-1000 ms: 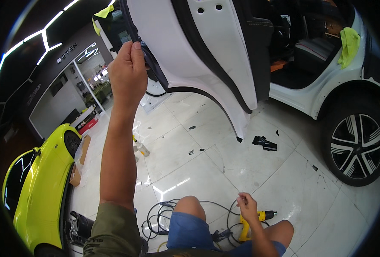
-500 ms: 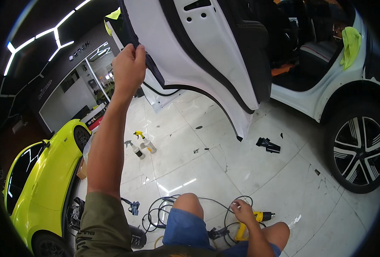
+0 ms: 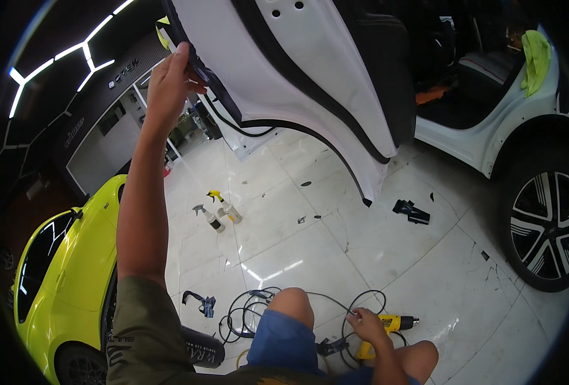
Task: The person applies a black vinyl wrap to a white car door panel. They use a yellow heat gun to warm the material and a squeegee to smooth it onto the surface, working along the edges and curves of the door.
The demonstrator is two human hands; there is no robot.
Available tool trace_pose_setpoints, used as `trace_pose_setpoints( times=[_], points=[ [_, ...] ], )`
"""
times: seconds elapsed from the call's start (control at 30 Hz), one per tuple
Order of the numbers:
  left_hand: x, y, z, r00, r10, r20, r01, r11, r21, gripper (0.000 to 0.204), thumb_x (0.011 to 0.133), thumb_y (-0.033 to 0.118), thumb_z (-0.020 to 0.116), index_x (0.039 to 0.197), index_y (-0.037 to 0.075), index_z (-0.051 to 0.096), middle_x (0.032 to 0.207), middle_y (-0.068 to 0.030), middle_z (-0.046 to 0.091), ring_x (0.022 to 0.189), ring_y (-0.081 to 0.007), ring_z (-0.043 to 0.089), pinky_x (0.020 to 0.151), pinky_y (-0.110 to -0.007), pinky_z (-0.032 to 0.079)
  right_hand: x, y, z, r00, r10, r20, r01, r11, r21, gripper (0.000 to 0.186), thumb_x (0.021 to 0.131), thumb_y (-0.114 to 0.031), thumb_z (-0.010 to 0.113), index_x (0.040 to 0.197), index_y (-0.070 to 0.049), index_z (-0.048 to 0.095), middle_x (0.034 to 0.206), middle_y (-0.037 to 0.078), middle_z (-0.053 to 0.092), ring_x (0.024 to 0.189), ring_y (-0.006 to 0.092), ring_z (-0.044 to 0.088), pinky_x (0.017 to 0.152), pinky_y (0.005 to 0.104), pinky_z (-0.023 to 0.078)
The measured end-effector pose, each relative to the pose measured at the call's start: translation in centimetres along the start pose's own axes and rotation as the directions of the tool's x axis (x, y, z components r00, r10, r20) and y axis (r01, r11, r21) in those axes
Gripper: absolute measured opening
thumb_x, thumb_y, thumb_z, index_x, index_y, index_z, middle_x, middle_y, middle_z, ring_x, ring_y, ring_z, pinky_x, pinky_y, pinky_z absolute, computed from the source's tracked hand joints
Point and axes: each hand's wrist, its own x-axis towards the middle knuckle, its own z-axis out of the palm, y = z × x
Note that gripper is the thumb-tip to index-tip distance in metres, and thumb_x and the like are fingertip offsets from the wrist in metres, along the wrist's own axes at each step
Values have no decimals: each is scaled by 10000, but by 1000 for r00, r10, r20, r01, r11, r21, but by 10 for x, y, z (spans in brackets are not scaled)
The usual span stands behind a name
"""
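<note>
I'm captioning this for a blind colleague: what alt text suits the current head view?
A person's raised left hand is at the edge of an open white car door, the right hand low near a yellow heat gun. Two spray bottles stand on the pale tiled floor, and a yellow-green car is at the left.

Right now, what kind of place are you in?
Probably a car workshop: a white car has its door open, a lime-green car is at the left, and there's a yellow heat gun.
</note>
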Motion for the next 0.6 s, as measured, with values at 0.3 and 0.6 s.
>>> trace_pose_setpoints(
  times=[0.3, 0.6],
  points=[
    [-6, 6, -5, 988, 109, 112, -118, 990, 79, 297, 969, 127, 429, 1131, -46, 608, 931, -108, 682, 797, -162, 671, 758, -298, 565, -5, -2, -2, 999, -19, -46, 18, 1000, -12, 485, 882, -428, 609, 1141, -18, 626, 1021, 182, 644, 972, 333, 611, 845, 387, 484],
    [-15, -5, 17, 961, 223, -167, -172, 947, 271, 271, 973, 198, 491, 922, -30, 627, 701, -71, 656, 629, -121, 652, 617, -245, 514, -3, -8, -10, 1000, 1, -31, -3, 999, -41, 491, 880, -432, 611, 1153, -23, 621, 1040, 177, 644, 974, 328, 617, 841, 394, 487]
  ],
)
